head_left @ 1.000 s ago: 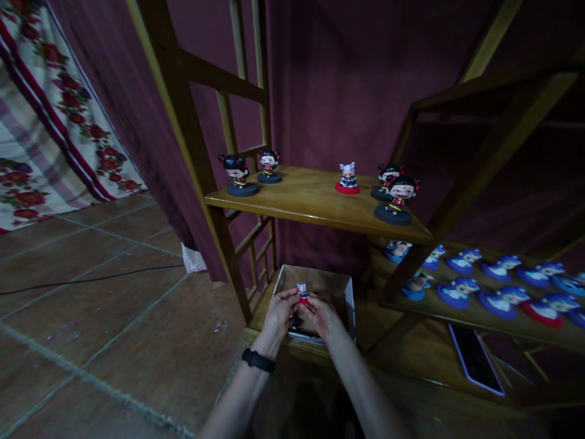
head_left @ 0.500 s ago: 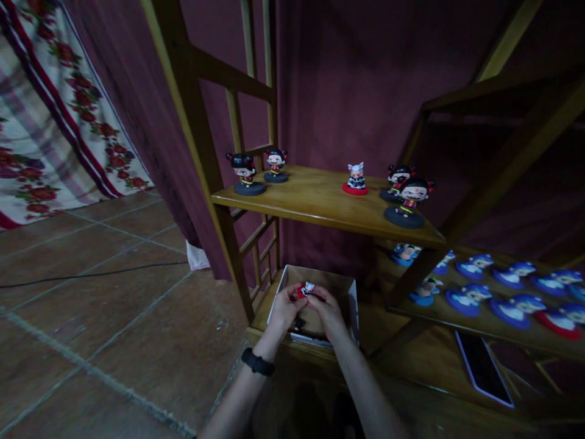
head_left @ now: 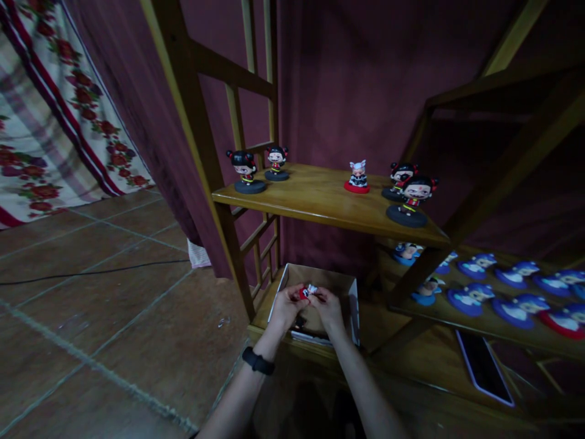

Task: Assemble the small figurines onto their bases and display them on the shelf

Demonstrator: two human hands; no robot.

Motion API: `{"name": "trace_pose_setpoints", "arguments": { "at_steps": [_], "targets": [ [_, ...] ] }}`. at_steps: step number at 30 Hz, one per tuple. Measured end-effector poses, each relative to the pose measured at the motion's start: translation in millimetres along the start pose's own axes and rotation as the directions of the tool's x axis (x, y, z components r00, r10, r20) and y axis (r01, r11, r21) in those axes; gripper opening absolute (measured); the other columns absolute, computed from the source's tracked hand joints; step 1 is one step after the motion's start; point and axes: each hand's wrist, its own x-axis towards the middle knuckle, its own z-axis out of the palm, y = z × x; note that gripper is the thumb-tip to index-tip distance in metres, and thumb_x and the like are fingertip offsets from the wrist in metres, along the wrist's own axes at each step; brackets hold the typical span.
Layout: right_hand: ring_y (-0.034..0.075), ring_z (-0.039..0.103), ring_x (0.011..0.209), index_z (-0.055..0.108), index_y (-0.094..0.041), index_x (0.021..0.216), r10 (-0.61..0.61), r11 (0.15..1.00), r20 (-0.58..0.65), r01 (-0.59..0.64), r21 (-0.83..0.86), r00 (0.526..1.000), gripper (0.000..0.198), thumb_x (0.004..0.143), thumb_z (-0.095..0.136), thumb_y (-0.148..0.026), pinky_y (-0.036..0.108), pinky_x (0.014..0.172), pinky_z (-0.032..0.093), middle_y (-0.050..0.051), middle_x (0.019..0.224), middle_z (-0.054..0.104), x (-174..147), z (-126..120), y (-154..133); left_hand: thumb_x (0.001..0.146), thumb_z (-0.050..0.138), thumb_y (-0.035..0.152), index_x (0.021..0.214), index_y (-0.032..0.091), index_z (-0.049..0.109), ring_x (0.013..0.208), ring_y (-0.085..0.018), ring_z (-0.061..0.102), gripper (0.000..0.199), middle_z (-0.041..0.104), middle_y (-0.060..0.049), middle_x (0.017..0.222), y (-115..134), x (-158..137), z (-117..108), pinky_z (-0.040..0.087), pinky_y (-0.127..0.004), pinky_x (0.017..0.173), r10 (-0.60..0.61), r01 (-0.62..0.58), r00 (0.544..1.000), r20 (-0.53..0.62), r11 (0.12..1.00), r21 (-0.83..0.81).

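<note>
Both hands hold one small figurine (head_left: 311, 290) with a white head and a red base, above an open cardboard box (head_left: 351, 305). My left hand (head_left: 286, 306) grips it by the red base. The fingers of my right hand (head_left: 328, 306) close on its white head side. The figurine lies tilted, its head toward the right. Below my hands a small dark object (head_left: 299, 322) rests in the box, too dim to name. A similar white-haired figurine (head_left: 357, 177) on a red base stands on the wooden shelf (head_left: 315, 195) above.
Black-haired figurines stand at the shelf's left end (head_left: 245, 172) and right end (head_left: 411, 201). On a lower shelf to the right are several blue-haired figurines (head_left: 475, 299). A phone (head_left: 484, 367) lies below them. A dark cable (head_left: 100, 271) crosses the tiled floor.
The figurine between my hands has tipped from nearly upright to leaning right. My hands have hardly moved, and the view has shifted slightly.
</note>
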Motion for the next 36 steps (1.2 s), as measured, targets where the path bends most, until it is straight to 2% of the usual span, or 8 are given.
{"name": "trace_pose_setpoints", "arguments": {
  "at_steps": [8, 16, 23, 28, 36],
  "targets": [
    [0.018, 0.063, 0.078, 0.068, -0.02, 0.084, 0.017, 0.996, 0.02, -0.019, 0.091, 1.0, 0.022, 0.063, 0.063, -0.028, 0.032, 0.075, 0.05, 0.003, 0.085, 0.07, -4.6, -2.6, -12.9, 0.047, 0.08, 0.017, 0.09, 0.012, 0.065, 0.067, -0.013, 0.062, 0.046, 0.069, -0.005, 0.076, 16.3, -6.8, 3.2, 0.049, -0.026, 0.071, -0.002, 0.009, 0.999, 0.047, 0.989, -0.147],
    [0.019, 0.063, 0.077, 0.07, -0.021, 0.079, 0.006, 0.997, -0.007, -0.005, 0.082, 1.0, 0.02, 0.061, 0.064, -0.028, 0.034, 0.077, 0.05, 0.003, 0.083, 0.071, -3.6, -6.5, -16.9, 0.047, 0.082, 0.019, 0.084, 0.012, 0.066, 0.068, -0.013, 0.063, 0.041, 0.07, -0.006, 0.076, 14.4, -7.2, 4.8, 0.05, -0.028, 0.074, -0.015, 0.022, 0.998, 0.057, 0.991, -0.133],
    [0.02, 0.063, 0.084, 0.07, -0.021, 0.084, 0.007, 0.997, 0.068, -0.012, 0.077, 0.998, 0.023, 0.063, 0.063, -0.029, 0.036, 0.083, 0.048, 0.004, 0.09, 0.071, -6.9, -9.2, -20.2, 0.047, 0.082, 0.02, 0.087, 0.012, 0.066, 0.069, -0.013, 0.064, 0.043, 0.07, -0.006, 0.077, 16.5, -10.1, 0.2, 0.049, -0.027, 0.076, -0.051, 0.055, 0.998, 0.048, 0.996, -0.077],
    [0.02, 0.062, 0.091, 0.068, -0.022, 0.089, 0.004, 0.996, 0.101, -0.013, 0.085, 0.995, 0.025, 0.067, 0.06, -0.029, 0.037, 0.086, 0.046, 0.003, 0.096, 0.07, -11.9, -5.5, -24.9, 0.049, 0.081, 0.021, 0.089, 0.011, 0.066, 0.071, -0.013, 0.064, 0.044, 0.07, -0.006, 0.079, 20.5, -14.4, -0.1, 0.049, -0.026, 0.074, -0.03, 0.033, 0.998, 0.055, 0.998, -0.061],
    [0.021, 0.062, 0.092, 0.065, -0.019, 0.096, 0.04, 0.978, 0.053, -0.05, 0.204, 0.998, 0.033, 0.066, 0.063, -0.034, 0.038, 0.086, 0.047, 0.006, 0.099, 0.069, -29.3, -5.0, -33.9, 0.047, 0.081, 0.02, 0.093, 0.013, 0.064, 0.076, -0.016, 0.064, 0.05, 0.07, -0.007, 0.085, 21.3, -30.2, 4.1, 0.048, -0.029, 0.077, -0.016, 0.017, 1.0, 0.01, 0.989, -0.147]
  ]
}}
